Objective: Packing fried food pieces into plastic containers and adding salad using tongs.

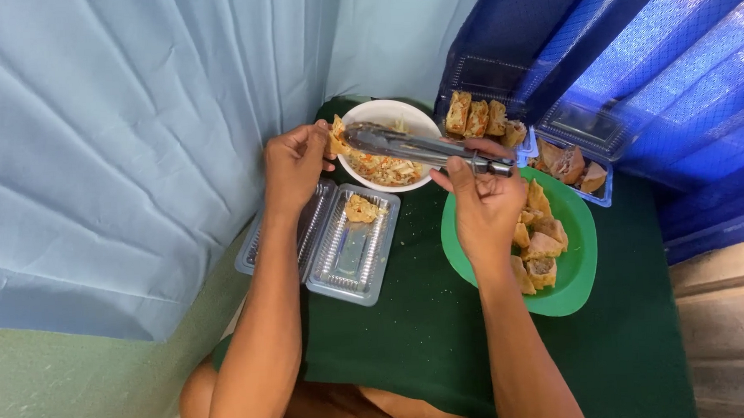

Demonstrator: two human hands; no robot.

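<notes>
So far one snack piece [361, 208] lay in the clear container [340, 250] below the white bowl [385, 115], while the right hand [485, 206] clasped tongs [415, 146] over it and left hand [296, 164] fingers pinched another [336, 137], leaving much room.

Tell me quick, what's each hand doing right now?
Left hand: closed on a fried snack piece at the white bowl.
Right hand: closed on metal tongs.

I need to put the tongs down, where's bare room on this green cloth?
Free: the green cloth between the clear clamshell box and the green plate, toward you. Crowded: the far edge, around the white bowl and blue trays.
</notes>
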